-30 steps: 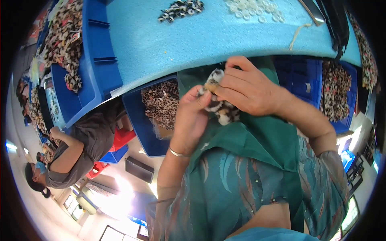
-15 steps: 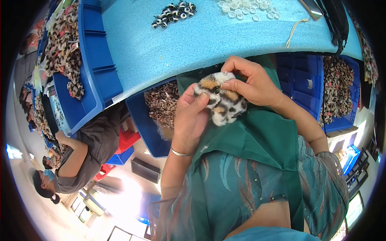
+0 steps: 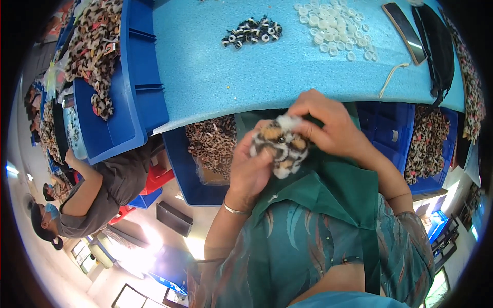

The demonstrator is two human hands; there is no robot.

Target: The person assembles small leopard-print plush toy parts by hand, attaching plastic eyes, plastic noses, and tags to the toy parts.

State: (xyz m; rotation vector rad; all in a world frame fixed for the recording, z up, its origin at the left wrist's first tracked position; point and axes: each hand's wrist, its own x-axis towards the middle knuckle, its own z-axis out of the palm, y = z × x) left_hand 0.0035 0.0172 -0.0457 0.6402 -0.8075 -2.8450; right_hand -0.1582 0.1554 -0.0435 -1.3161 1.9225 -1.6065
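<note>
While left hand (image 3: 248, 168) closes round the spotted plush (image 3: 285, 163) and right hand (image 3: 328, 126) pinches its edge, a dark eye (image 3: 281, 139), unseen a second ago, faces up, apparently accessible.

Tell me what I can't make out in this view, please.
All in the head view:
Left hand: most fingertips hidden behind the furry piece.
Furry piece: fine detail blurred; edges partly covered by the left hand and right hand.
Blue bin: far end hidden by the tabletop.
Blue tray: cut off by the top edge.
</note>
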